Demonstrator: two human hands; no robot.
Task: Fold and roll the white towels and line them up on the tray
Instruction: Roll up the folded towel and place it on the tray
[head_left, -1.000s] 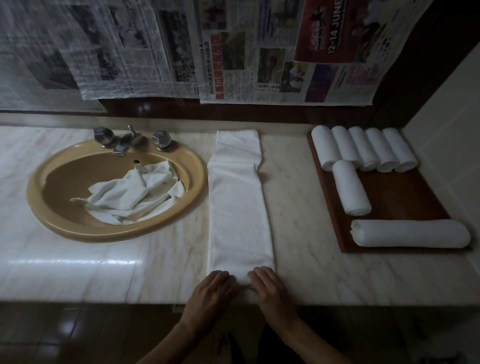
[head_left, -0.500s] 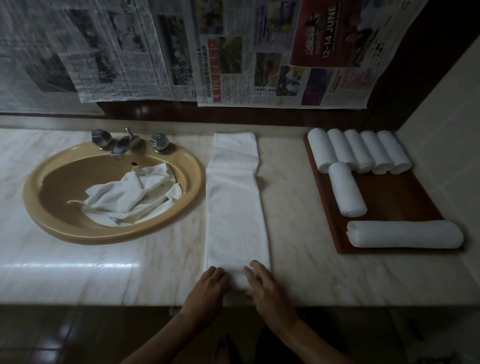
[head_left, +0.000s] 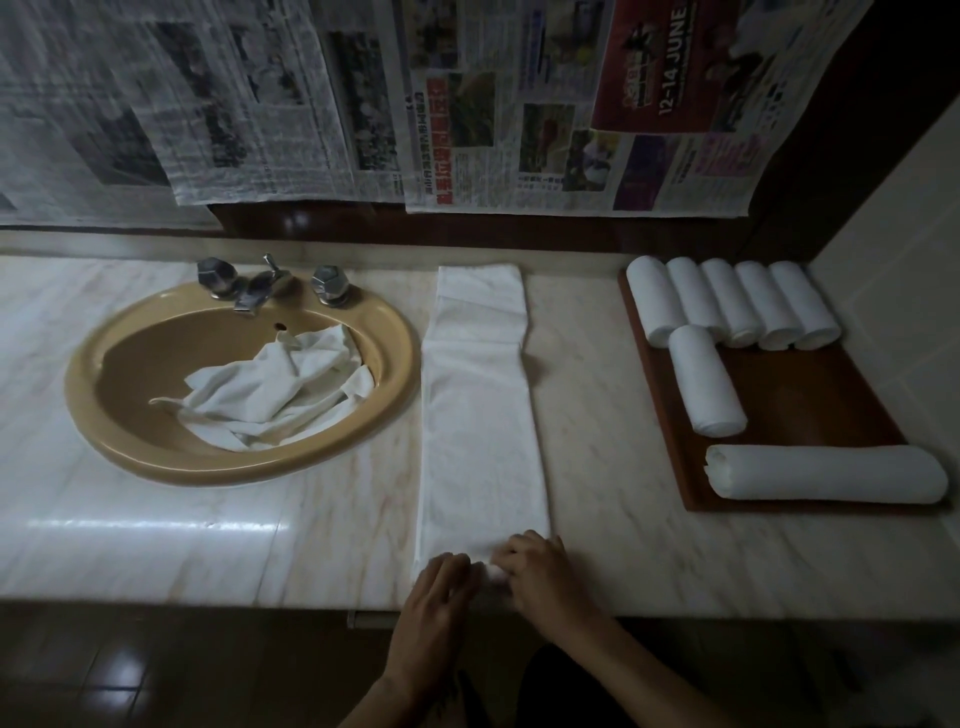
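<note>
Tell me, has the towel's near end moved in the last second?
Yes. The near end of the folded towel has started rolling up under both hands, away from the counter edge, toward the wall.

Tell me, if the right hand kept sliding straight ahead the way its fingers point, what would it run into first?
Probably only more of the long folded white towel under the right hand; beyond its far end, likely the dark wooden wall ledge.

Your folded towel (head_left: 480, 415) runs from six to twelve o'clock on the counter (head_left: 597, 415). The sink (head_left: 130, 447), holding loose towels (head_left: 275, 395), lies at nine; the tray (head_left: 810, 395) of rolled towels (head_left: 732, 301) at three.
</note>
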